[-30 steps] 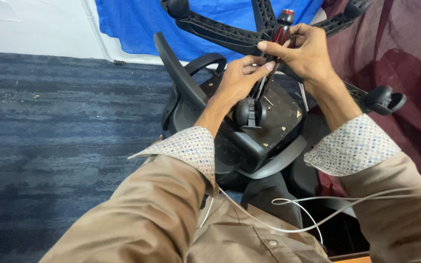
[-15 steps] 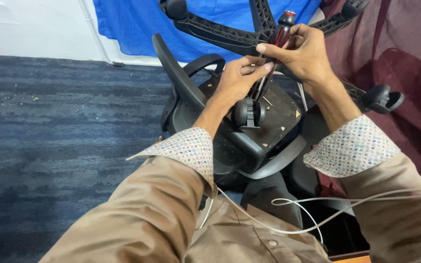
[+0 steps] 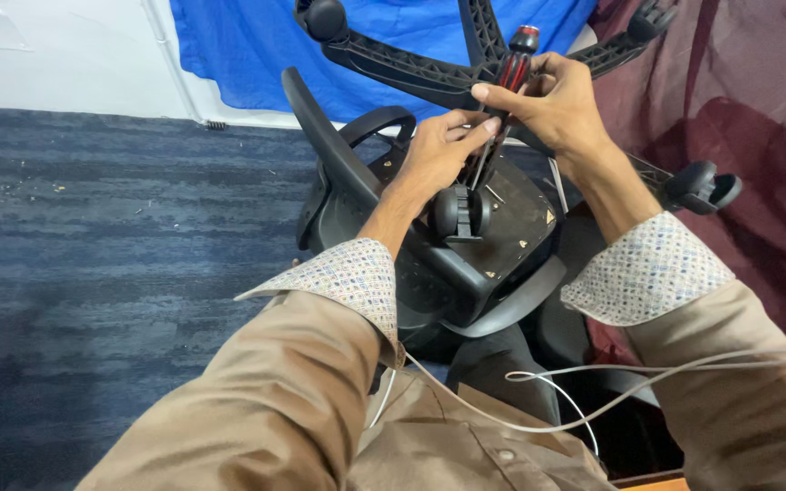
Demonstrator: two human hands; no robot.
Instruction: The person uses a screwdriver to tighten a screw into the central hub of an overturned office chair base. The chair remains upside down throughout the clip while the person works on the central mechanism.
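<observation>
An upturned black office chair [image 3: 357,209] lies in front of me, its underside plate [image 3: 516,227] facing up and its star base [image 3: 411,68] with castors pointing away. My right hand [image 3: 557,105] grips the red-and-black handle of a screwdriver [image 3: 511,73], whose shaft runs down toward the plate. My left hand [image 3: 434,155] rests on the mechanism, fingers pinched around the screwdriver's shaft near its tip. A round black knob [image 3: 461,211] sits just below the left hand.
Dark blue carpet [image 3: 93,255] covers the floor to the left. A blue cloth [image 3: 247,45] hangs at the back, a maroon cloth [image 3: 757,118] on the right. A white cable [image 3: 593,400] loops across my lap. A castor [image 3: 702,186] sticks out right.
The view has shifted slightly; both hands stay on the screwdriver at the chair's underside, with my right hand a touch higher on the handle.
</observation>
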